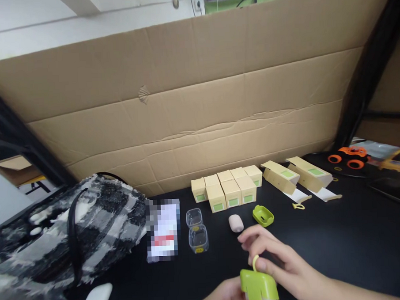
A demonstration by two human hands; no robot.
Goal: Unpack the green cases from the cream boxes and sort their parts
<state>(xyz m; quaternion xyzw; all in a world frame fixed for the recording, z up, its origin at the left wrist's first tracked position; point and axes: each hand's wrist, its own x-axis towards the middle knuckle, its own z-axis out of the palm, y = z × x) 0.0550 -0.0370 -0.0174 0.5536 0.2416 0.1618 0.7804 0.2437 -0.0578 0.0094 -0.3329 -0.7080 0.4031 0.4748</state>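
My left hand point(228, 295) sits low at the frame's bottom edge, mostly cut off; can't tell if its fingers grip, tho it touches the green case point(259, 288) from the left. Case is btwn both hands, just above the black counter point(339, 241). My right hand point(284, 263) is closed round it, fingers point(257, 242) curled over its top, pinching the yellow loop point(254, 261). Beyond: pink case point(236, 222), green half-shell point(263, 216).

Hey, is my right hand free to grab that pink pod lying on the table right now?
Probably not yet. The right hand is pinching the loop of the green case, which the left hand also holds. The pink pod itself lies uncovered on the table.
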